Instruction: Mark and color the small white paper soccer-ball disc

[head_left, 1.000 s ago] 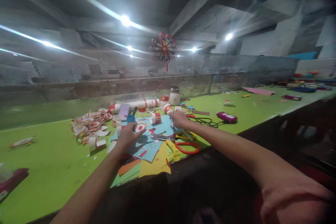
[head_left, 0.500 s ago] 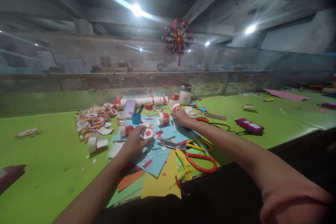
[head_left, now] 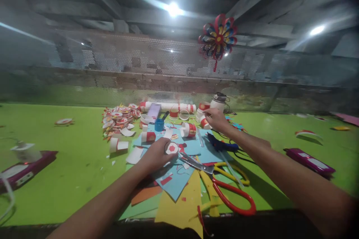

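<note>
My left hand is closed round a short white paper-cup piece with a red pattern on its round end, held over blue paper sheets. Reaching farther out, my right hand has its fingers pinched beside a stack of red-and-white cups; what they hold is too small to make out. Under that wrist lies a dark blue glue gun. Large scissors with red and yellow handles lie spread in front. Between the hands, a red-banded cup rests on its side.
Decorated paper discs are heaped at left. Behind stand a blue pot, a long white-and-red tube and a white bottle. Purple power strips flank the work area. Yellow paper reaches the table's front edge.
The view has turned left, so things sit farther right. My right hand has moved from a lying cup up to the cup stack, uncovering the glue gun. My left hand keeps its cup piece.
</note>
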A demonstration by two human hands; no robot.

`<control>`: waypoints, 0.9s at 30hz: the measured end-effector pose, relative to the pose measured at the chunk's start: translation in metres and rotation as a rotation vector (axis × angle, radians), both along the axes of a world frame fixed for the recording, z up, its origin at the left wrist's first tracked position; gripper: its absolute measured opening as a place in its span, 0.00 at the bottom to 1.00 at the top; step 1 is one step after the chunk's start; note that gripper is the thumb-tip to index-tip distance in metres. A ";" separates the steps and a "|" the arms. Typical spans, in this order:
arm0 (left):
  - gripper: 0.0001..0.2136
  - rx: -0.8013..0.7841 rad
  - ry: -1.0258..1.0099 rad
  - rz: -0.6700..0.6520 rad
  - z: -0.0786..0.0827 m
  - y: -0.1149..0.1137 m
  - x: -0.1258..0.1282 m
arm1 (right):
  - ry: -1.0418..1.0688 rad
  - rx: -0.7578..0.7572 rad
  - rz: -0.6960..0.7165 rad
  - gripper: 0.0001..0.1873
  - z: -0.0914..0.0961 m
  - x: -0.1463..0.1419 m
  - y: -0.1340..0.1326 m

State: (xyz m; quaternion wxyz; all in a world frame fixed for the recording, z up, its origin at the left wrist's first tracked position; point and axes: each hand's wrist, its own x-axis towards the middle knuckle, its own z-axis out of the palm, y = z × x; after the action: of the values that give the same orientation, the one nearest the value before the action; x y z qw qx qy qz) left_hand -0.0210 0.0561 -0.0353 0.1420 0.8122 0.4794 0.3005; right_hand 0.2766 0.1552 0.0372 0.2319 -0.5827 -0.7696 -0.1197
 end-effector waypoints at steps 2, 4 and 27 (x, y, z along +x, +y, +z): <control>0.15 -0.016 0.016 0.025 0.002 -0.001 0.002 | 0.058 -0.031 0.031 0.14 0.003 -0.006 -0.003; 0.15 -0.025 0.043 0.037 0.006 0.000 0.005 | 0.111 -0.086 0.068 0.14 0.005 -0.018 -0.003; 0.11 0.013 0.069 -0.077 -0.002 0.004 0.000 | 0.676 -0.522 0.148 0.18 -0.026 -0.174 0.068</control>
State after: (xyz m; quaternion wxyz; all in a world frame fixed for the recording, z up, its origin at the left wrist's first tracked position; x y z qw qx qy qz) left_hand -0.0209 0.0603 -0.0375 0.1315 0.8410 0.4503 0.2696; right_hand 0.1022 0.2231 0.0114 0.3237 -0.5716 -0.6945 0.2935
